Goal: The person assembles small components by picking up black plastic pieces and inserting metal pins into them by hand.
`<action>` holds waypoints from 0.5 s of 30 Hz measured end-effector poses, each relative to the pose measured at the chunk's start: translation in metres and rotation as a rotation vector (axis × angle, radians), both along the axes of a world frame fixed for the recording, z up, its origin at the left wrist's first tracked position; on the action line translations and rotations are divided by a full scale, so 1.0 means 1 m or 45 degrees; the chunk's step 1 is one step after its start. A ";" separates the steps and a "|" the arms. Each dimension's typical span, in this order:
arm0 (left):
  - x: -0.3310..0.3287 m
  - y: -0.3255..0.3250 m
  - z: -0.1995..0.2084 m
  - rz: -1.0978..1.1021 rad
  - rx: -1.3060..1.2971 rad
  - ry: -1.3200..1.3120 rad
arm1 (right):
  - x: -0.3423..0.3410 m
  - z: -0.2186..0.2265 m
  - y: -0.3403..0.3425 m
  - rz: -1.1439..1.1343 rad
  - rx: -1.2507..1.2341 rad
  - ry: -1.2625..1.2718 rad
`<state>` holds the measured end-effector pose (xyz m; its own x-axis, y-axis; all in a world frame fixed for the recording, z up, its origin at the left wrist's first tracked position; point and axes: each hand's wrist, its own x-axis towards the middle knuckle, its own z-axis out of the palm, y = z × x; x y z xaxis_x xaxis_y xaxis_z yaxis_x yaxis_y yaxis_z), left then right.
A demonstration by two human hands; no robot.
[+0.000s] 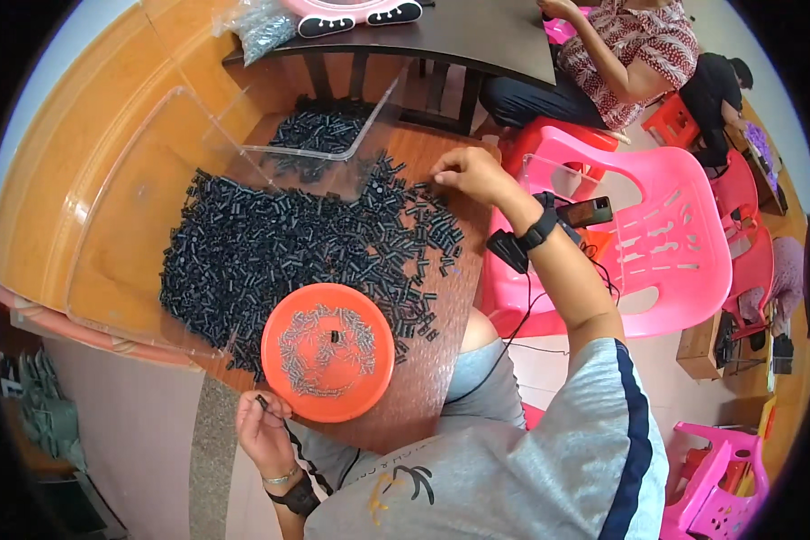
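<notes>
Now | left hand (263, 430) pinches small black piece (261, 400) | right hand (470, 174) fingers narrow, touching black pieces pile (270, 243)

This looked like a small piecework workshop, set up informally rather than as a factory line. A wooden counter (441, 351) carried a great heap of small black tubular parts (279, 252), with more in a clear plastic tray (328, 135) and tiny metal pieces on an orange dish (328, 352). Pink plastic chairs (657, 243) stood around, and another person (630, 54) sat at a dark table (459, 36) nearby.
</notes>
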<state>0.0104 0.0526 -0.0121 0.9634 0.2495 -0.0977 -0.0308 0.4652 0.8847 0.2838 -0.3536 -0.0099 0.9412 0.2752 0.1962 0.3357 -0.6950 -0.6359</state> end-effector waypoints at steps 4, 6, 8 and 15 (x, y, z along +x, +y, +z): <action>0.001 0.000 0.000 -0.011 -0.013 0.019 | -0.001 -0.012 -0.017 -0.042 0.077 0.127; 0.000 0.000 -0.002 -0.014 -0.008 0.016 | -0.002 -0.013 -0.018 -0.037 -0.010 0.142; 0.000 0.000 -0.002 -0.017 -0.001 0.014 | -0.006 -0.013 -0.016 -0.044 0.000 0.147; 0.000 0.001 -0.004 -0.021 0.015 0.019 | -0.015 -0.014 -0.016 -0.073 0.007 0.145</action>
<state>0.0103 0.0539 -0.0160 0.9658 0.2352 -0.1090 -0.0103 0.4550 0.8904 0.2685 -0.3695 -0.0243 0.9715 0.2198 0.0885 0.2212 -0.7075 -0.6712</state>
